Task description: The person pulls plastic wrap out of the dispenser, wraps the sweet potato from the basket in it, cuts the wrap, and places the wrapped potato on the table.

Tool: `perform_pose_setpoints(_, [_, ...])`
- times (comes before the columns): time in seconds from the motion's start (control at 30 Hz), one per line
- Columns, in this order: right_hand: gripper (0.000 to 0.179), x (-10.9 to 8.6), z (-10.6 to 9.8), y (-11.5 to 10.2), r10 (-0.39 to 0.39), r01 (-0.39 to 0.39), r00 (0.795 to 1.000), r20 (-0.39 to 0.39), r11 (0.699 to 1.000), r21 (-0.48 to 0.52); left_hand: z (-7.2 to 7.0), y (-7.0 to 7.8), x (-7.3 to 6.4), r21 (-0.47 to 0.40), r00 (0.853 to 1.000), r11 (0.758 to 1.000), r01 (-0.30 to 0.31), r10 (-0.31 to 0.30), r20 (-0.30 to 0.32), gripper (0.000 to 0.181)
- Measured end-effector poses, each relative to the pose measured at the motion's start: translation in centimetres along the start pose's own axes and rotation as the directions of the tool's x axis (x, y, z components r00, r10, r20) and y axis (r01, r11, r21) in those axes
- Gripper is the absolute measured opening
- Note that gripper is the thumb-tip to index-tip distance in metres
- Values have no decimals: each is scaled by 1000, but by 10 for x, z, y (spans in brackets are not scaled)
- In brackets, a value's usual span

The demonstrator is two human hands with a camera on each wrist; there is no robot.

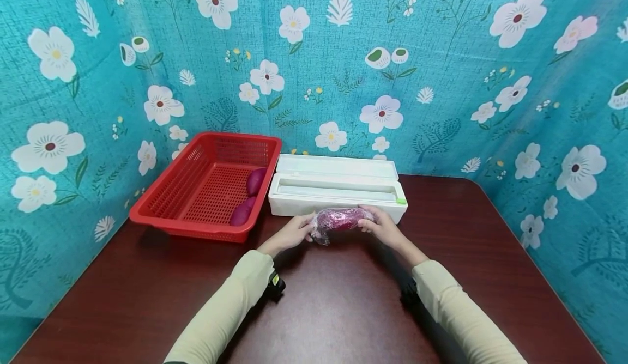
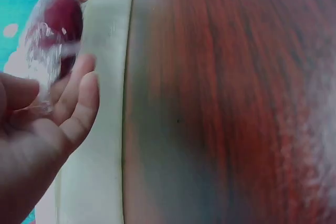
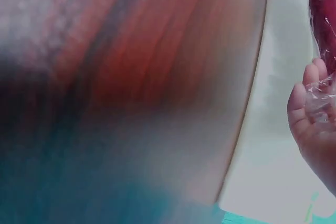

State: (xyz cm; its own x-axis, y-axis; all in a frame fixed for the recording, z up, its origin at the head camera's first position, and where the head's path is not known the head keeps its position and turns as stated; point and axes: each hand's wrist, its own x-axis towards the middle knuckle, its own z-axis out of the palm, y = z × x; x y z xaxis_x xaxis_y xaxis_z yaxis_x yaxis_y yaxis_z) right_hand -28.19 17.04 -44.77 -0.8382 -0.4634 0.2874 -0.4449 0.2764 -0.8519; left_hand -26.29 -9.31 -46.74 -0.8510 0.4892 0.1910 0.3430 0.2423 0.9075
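To the left of the left hand stands the red basket [image 1: 216, 181] with two purple tubers [image 1: 242, 211] along its right side; it looks far enough off that a knock seems unlikely unless the elbow swings wide. The left hand [image 1: 293, 232] pinches the gathered film [image 1: 321, 237] at the near end of the wrapped tuber [image 1: 340, 219]. That seems the weak spot: loose, crumpled plastic could slip between thumb and fingers, tear if pulled hard, or spring open if let go. The tuber itself is between the two hands, just in front of the white box [image 1: 294, 206] that lies beyond them; should either grip fail, its smooth, rounded body would probably swing down or roll on the table [image 1: 333, 298]. The right hand [image 1: 385, 228] grips the other end, where film also lies crumpled against the fingers; a twist there without a matching hold on the left might just turn the tuber inside its wrap. The tuber's long axis runs crosswise from hand to hand, nearly level and about parallel to the box's front, while the left film end droops toward the person. Which tip is the stem end cannot be told.
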Motion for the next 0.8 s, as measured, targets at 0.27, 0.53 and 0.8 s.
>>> perform_pose_setpoints(0.27, [35, -3, 2, -4, 19, -18, 1000, -10, 996, 89, 1, 32, -9, 67, 999, 998, -16, 19, -41, 30])
perform_pose_setpoints(0.53, [27, -6, 9, -20, 69, -65, 996, -56, 995, 73, 8, 20, -4, 219, 975, 975, -36, 82, -206, 51])
perform_pose_setpoints(0.8, [35, -5, 14, -13, 115, -125, 968, -225, 992, -29, 12, 20, -3, 458, 962, 888, -38, 157, -224, 39])
